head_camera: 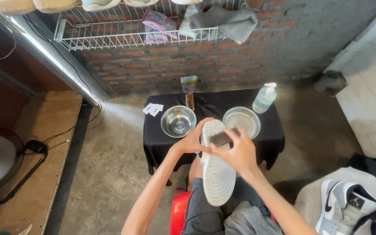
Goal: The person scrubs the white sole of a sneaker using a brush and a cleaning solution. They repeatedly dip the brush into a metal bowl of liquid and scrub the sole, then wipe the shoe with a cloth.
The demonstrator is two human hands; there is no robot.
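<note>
Concrete floor, brick wall; black-draped counter (240, 98) carries two steel bowls (178, 121). Left hand (193, 141) grips white shoe (217, 167), sole up, above the lap. Right hand (239, 150) pinches dark brush (222, 138) against the sole.

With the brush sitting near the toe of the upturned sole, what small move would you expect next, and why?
Probably a short stroke of the brush toward the heel. The right hand presses it on the white sole near the toe, the left hand steadies the shoe's edge, and the rest of the sole lies uncovered below.
</note>
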